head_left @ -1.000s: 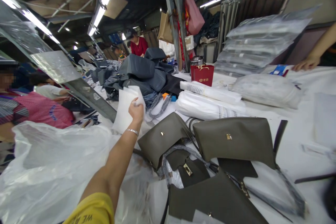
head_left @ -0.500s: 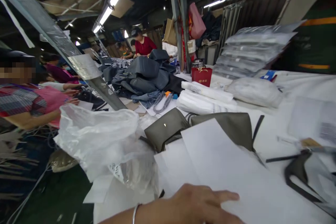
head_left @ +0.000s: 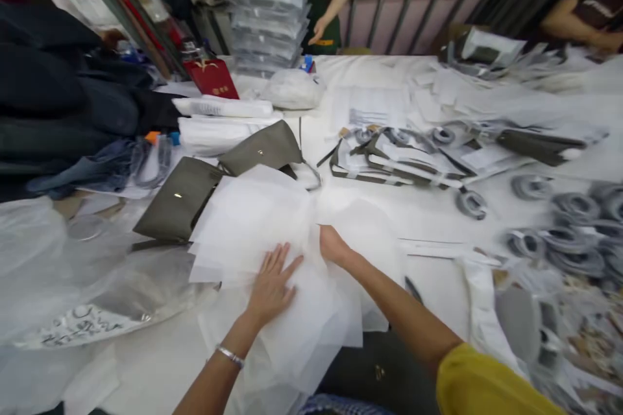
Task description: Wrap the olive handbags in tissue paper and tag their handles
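Observation:
White sheets [head_left: 257,207] lie fanned out in overlapping layers on the table. My left hand [head_left: 275,282] rests on them with its fingers spread, a silver bracelet at the wrist. To its right, my right hand [head_left: 333,245] is at a sheet's edge, its fingers curled down and mostly hidden by the paper. Beyond the sheets lie two olive-grey bags, one [head_left: 178,201] on the left and another [head_left: 265,149] behind it. A dark piece [head_left: 379,369] with a small metal fitting is at the front edge.
Clear plastic bags [head_left: 97,298] lie at the left, dark fabric [head_left: 63,97] behind them. White rolls [head_left: 224,133], a red bag [head_left: 213,78] and stacked wrapped packs [head_left: 267,13] stand farther back. Rolled grey straps [head_left: 577,207] are at the right. Two other people are across the table.
The view has swung right and down. My left hand, earlier at the bottom edge, now lies farther onto the sheets. My right hand and yellow sleeve have come into view.

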A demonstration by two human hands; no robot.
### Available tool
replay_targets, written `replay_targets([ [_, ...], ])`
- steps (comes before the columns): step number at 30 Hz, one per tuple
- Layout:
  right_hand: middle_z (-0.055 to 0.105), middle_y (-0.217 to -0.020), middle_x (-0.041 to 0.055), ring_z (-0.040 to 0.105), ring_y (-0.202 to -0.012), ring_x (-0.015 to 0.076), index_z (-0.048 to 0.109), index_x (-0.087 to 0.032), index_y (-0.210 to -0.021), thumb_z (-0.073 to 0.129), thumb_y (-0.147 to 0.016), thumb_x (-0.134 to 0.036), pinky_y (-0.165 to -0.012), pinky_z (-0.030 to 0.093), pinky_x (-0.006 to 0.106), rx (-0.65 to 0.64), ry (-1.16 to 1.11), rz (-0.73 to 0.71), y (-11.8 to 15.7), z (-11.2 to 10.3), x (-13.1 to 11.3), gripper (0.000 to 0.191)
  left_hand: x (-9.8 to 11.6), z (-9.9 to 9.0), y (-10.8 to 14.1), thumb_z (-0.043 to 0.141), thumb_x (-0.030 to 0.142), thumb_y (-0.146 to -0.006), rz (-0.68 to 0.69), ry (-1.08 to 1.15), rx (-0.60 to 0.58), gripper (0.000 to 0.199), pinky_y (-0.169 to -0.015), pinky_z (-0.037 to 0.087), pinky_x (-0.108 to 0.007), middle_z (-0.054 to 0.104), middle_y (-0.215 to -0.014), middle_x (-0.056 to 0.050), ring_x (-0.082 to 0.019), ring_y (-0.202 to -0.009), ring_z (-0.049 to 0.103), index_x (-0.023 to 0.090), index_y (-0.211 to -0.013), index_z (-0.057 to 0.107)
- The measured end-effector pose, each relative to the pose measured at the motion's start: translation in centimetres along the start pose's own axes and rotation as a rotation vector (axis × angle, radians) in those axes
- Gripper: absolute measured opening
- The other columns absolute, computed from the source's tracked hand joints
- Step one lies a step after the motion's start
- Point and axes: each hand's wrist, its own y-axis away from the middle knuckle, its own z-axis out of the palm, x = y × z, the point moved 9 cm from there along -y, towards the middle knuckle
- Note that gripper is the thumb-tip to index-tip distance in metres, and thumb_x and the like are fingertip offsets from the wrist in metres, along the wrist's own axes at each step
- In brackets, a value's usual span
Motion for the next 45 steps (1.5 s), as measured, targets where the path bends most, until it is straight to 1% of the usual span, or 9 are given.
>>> replay_targets([
  [4, 0.061, -0.135, 0.0069, 0.051, -0.131, 0.0265, 0.064, -0.023, -0.127, 0.042, -0.101, -0.037, -0.113, 0.036, 0.050, -0.021, 0.228, 0.013, 5.1, -6.4, 5.1, 0.037, 1.3, 0.4, 0.5, 0.046, 0.026, -0.092, 0.010, -0.044, -0.030, 0.063, -0.119, 0.023, -0.050, 0.030, -0.159, -0.010, -0.027, -0.146, 0.028, 0.024, -0.153, 0.029],
  [7, 0.028, -0.160, 0.0120, 0.018, -0.148, 0.0409, 0.045, -0.024, -0.146, 0.057, -0.088, -0.056, -0.113, 0.020, 0.068, 0.031, 0.459, 0.331, 12.2, -9.8, 10.9, 0.067, 2.8, -0.4, 1.0, 0.039, 0.020, -0.094, -0.036, -0.053, -0.027, 0.059, -0.113, 0.036, -0.046, 0.043, -0.153, -0.010, -0.024, -0.139, 0.042, 0.022, -0.152, 0.029],
  [9, 0.014, -0.164, 0.0141, 0.011, -0.149, 0.0414, 0.034, -0.026, -0.152, 0.055, -0.086, -0.062, -0.112, 0.023, 0.068, -0.014, 0.440, 0.516, 16.1, -8.9, 14.2, 0.078, 4.2, -1.0, 1.4, 0.037, 0.019, -0.095, -0.032, -0.059, -0.011, 0.058, -0.110, 0.040, -0.044, 0.051, -0.146, -0.008, -0.021, -0.132, 0.050, 0.023, -0.153, 0.028],
  [12, 0.006, -0.164, 0.0190, 0.010, -0.150, 0.0374, 0.019, -0.021, -0.156, 0.050, -0.086, -0.064, -0.116, 0.025, 0.058, -0.083, 0.317, 0.551, 17.4, -4.6, 16.0, 0.089, 5.6, -0.7, 2.6, 0.032, 0.024, -0.101, -0.041, -0.048, -0.006, 0.056, -0.116, 0.031, -0.049, 0.054, -0.144, -0.005, -0.018, -0.129, 0.053, 0.029, -0.154, 0.019],
  [18, 0.022, -0.161, 0.0179, 0.008, -0.151, 0.0337, 0.020, -0.017, -0.155, 0.054, -0.084, -0.064, -0.120, 0.016, 0.056, -0.119, 0.338, 0.293, 14.1, 2.4, 12.0, 0.092, 4.7, 3.1, 7.5, 0.043, 0.058, -0.095, -0.176, -0.163, 0.054, 0.076, -0.116, 0.021, -0.063, 0.022, -0.161, -0.011, -0.031, -0.147, 0.027, 0.027, -0.156, 0.011],
  [23, 0.031, -0.157, 0.0168, 0.028, -0.145, 0.0345, 0.022, -0.018, -0.154, 0.056, -0.085, -0.061, -0.117, 0.028, 0.054, -0.004, 0.282, 0.244, 12.2, 5.3, 8.9, 0.089, 1.5, 4.6, 9.6, 0.060, 0.053, -0.086, -0.221, -0.287, 0.152, 0.087, -0.117, 0.001, -0.065, 0.017, -0.162, -0.015, -0.034, -0.148, 0.020, 0.023, -0.155, 0.018],
  [30, 0.038, -0.153, 0.0162, 0.035, -0.141, 0.0336, 0.022, -0.017, -0.154, 0.062, -0.085, -0.054, -0.116, 0.034, 0.050, 0.014, 0.076, 0.149, 4.0, 12.2, 3.2, 0.088, -7.8, 2.5, 8.8, 0.061, 0.047, -0.084, -0.304, -0.305, 0.184, 0.090, -0.115, 0.008, -0.066, 0.018, -0.161, -0.018, -0.034, -0.148, 0.021, 0.020, -0.156, 0.013],
  [38, 0.036, -0.154, 0.0151, 0.033, -0.142, 0.0338, 0.025, -0.020, -0.155, 0.067, -0.081, -0.057, -0.117, 0.031, 0.048, -0.098, 0.078, 0.024, -6.1, 18.4, 0.8, 0.093, -16.6, -0.6, 7.4, 0.056, 0.040, -0.087, -0.415, -0.359, 0.259, 0.091, -0.115, 0.013, -0.066, 0.022, -0.159, -0.020, -0.034, -0.147, 0.024, 0.012, -0.156, 0.004],
  [45, 0.030, -0.159, 0.0127, 0.026, -0.147, 0.0307, 0.022, -0.021, -0.156, 0.066, -0.083, -0.054, -0.119, 0.027, 0.045, -0.176, 0.005, 0.084, -7.3, 18.4, 1.1, 0.092, -18.9, -1.0, 7.3, 0.052, 0.042, -0.088, -0.474, -0.363, 0.230, 0.072, -0.114, 0.015, -0.068, 0.019, -0.161, -0.014, -0.033, -0.148, 0.021, 0.019, -0.152, 0.030],
])
